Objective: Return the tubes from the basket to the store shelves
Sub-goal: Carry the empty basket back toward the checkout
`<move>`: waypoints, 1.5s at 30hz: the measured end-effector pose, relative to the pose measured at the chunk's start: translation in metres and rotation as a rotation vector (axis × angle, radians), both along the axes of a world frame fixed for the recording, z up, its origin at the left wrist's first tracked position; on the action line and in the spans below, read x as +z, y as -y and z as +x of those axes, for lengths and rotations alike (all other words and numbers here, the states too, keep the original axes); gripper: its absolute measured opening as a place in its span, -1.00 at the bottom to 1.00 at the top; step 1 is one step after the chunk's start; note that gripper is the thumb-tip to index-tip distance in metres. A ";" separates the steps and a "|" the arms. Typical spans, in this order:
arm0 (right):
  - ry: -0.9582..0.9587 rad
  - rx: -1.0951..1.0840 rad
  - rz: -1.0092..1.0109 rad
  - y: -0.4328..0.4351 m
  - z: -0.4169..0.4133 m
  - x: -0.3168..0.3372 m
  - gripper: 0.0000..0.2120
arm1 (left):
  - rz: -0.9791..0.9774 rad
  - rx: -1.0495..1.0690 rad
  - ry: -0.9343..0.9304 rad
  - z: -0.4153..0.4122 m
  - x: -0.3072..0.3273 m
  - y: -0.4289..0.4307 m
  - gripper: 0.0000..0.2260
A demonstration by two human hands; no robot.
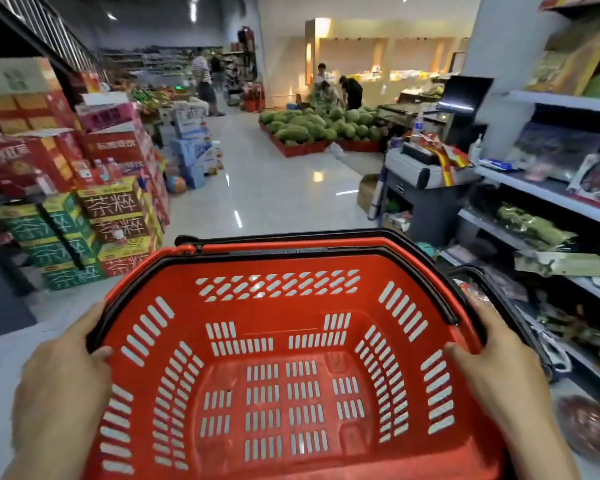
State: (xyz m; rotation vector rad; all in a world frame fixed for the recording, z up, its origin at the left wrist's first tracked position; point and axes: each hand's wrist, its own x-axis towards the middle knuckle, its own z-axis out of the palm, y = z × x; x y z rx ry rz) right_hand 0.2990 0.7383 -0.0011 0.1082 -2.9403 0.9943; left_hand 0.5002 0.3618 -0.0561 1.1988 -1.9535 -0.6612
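A red plastic shopping basket (281, 268) with slotted walls and black folded handles fills the lower middle of the head view. Nothing lies inside it, and no tubes show anywhere. My left hand (63, 382) grips the basket's left rim, thumb hooked over the edge. On the right rim my right hand (499, 368) holds on the same way, thumb inside the wall. The basket is held level in front of me, above the floor.
Store shelves (548, 192) with packaged goods run along the right. Stacked drink cartons (94, 202) stand at the left. Ahead, a glossy aisle floor (274, 181) leads to a watermelon pile (319, 126), a checkout counter (420, 174) and several people.
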 end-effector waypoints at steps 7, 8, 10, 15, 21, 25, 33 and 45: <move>0.014 -0.098 0.007 -0.023 -0.051 -0.006 -0.28 | 0.053 -0.025 0.150 -0.058 0.022 -0.002 -0.36; 0.013 -0.108 0.007 -0.025 -0.060 -0.007 -0.28 | 0.027 -0.022 0.179 -0.069 0.023 -0.004 -0.38; 0.013 -0.128 -0.001 -0.029 -0.078 -0.010 -0.28 | -0.026 0.018 0.249 -0.091 0.021 -0.005 -0.41; 0.026 -0.171 -0.028 -0.035 -0.116 -0.015 -0.29 | -0.022 -0.005 0.264 -0.140 0.020 -0.001 -0.38; 0.044 -0.234 -0.019 -0.013 -0.158 -0.018 -0.27 | -0.053 -0.031 0.292 -0.207 0.021 0.018 -0.38; 0.069 -0.253 -0.021 0.020 -0.189 -0.017 -0.28 | -0.006 -0.104 0.273 -0.254 0.011 0.051 -0.35; 0.034 -0.275 0.000 0.130 -0.285 -0.017 -0.30 | -0.010 -0.160 0.277 -0.369 0.021 0.150 -0.43; 0.051 -0.420 -0.027 0.227 -0.406 -0.002 -0.28 | -0.069 -0.239 0.356 -0.535 0.043 0.243 -0.47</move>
